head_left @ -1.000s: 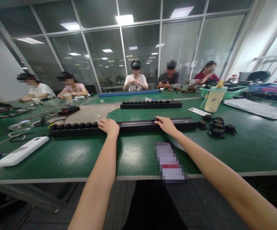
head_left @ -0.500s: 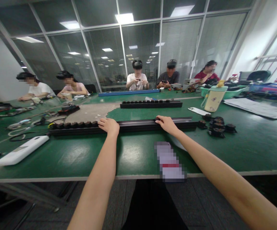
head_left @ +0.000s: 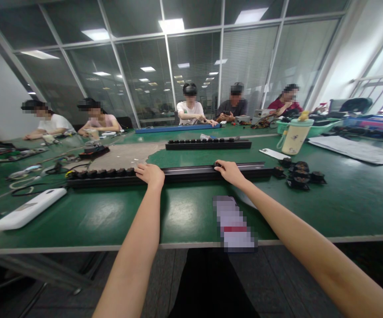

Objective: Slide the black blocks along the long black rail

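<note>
Black rail [head_left: 191, 176] lay crosswise on the green bench [head_left: 105, 221] ahead of me, running from the left side to well right of the middle. At far left I saw a white block [head_left: 30, 208] lying flat near the rail's left end. A row of black pieces [head_left: 101, 173] sat along the left part of the rail. My left hand [head_left: 152, 176] rested at the right end of that row, touching there; I could not tell whether its fingers gripped anything. Behind the bare stretch, a second rail [head_left: 207, 145] carried its own black pieces. My right hand [head_left: 231, 173] had its fingers clamped on a small black piece [head_left: 217, 165] at the top of the first rail. Nearer me, a phone [head_left: 234, 225] with a blurred screen lay at the front edge. Further right came a white phone [head_left: 274, 153], a lidded cup [head_left: 296, 138] and a cluster of loose pieces [head_left: 300, 176] just beside the rail's right end.
</note>
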`<state>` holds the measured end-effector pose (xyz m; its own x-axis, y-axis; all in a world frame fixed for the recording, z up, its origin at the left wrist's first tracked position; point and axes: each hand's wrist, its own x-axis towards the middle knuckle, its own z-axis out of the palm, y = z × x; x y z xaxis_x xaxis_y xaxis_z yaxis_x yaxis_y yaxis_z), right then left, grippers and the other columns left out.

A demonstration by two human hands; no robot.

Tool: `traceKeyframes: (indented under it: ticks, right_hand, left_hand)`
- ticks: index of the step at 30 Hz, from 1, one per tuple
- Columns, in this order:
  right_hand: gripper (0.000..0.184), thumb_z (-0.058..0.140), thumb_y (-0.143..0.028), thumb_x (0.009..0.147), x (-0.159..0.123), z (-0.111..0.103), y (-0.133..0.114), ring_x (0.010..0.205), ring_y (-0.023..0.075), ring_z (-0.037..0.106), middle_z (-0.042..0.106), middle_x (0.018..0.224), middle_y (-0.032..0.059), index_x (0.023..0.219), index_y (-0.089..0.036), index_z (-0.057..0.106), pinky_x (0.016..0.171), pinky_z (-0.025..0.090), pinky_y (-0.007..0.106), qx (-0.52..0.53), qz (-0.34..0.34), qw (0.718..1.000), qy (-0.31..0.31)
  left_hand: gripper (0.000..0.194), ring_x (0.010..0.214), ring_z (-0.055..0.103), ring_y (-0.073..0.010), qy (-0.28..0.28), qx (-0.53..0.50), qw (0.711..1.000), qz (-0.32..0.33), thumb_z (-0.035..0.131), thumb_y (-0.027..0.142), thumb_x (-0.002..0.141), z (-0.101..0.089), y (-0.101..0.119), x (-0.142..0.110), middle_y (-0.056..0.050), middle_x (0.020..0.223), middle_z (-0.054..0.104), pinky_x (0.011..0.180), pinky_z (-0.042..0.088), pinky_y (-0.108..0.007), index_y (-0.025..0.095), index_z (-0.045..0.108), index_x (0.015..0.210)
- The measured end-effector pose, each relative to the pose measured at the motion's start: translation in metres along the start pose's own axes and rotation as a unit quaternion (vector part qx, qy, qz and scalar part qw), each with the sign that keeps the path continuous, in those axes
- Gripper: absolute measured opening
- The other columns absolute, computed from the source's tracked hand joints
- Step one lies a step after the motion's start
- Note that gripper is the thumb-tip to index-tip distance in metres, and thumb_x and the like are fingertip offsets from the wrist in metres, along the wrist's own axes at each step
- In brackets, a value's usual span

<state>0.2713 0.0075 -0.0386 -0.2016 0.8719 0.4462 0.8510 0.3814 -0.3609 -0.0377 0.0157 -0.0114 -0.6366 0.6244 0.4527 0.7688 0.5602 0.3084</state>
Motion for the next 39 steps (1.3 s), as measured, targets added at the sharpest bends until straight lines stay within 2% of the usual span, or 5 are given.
traceKeyframes:
  ticks: [7,15,32,39]
  right_hand:
    - [0.026,0.057,-0.028,0.1,0.0007,0.0018,0.0029,0.1,0.0245,0.07,0.078,0.106,0.0096,0.121,-0.021,0.071,0.09,0.046,0.031,0.003,-0.001,1.0,0.0]
    - [0.027,0.055,-0.029,0.1,0.0031,0.0081,0.0088,0.103,0.0258,0.068,0.076,0.108,0.0109,0.123,-0.021,0.068,0.091,0.047,0.034,-0.007,0.007,1.0,-0.001]
    - [0.028,0.054,-0.03,0.102,0.0024,0.0045,0.0055,0.103,0.0256,0.066,0.074,0.109,0.0133,0.125,-0.017,0.065,0.092,0.045,0.033,-0.023,0.01,1.0,-0.018]
    - [0.029,0.05,-0.029,0.103,0.0032,0.0082,0.0059,0.108,0.0282,0.063,0.072,0.115,0.016,0.127,-0.017,0.063,0.094,0.045,0.037,-0.038,0.014,0.999,-0.017]
  left_hand:
    - [0.044,0.138,0.045,-0.0387,0.003,-0.005,1.0,-0.004,0.039,0.012,0.095,0.0001,0.0004,-0.0003,-0.03,0.146,0.049,0.11,0.043,-0.049,-0.002,0.064,0.129]
    - [0.045,0.137,0.044,-0.0419,0.011,-0.032,0.999,0.01,0.041,0.017,0.096,-0.0031,-0.0003,-0.0024,-0.033,0.142,0.051,0.103,0.046,-0.057,0.002,0.061,0.133]
    - [0.046,0.135,0.045,-0.0416,0.008,-0.04,0.999,0.003,0.039,0.021,0.097,-0.0071,0.001,-0.0043,-0.032,0.139,0.053,0.102,0.047,-0.057,0.003,0.061,0.133]
    - [0.047,0.136,0.044,-0.0427,0.006,-0.04,0.999,0.008,0.039,0.019,0.096,-0.0063,0.0006,-0.0041,-0.033,0.141,0.051,0.1,0.048,-0.057,0.003,0.061,0.134]
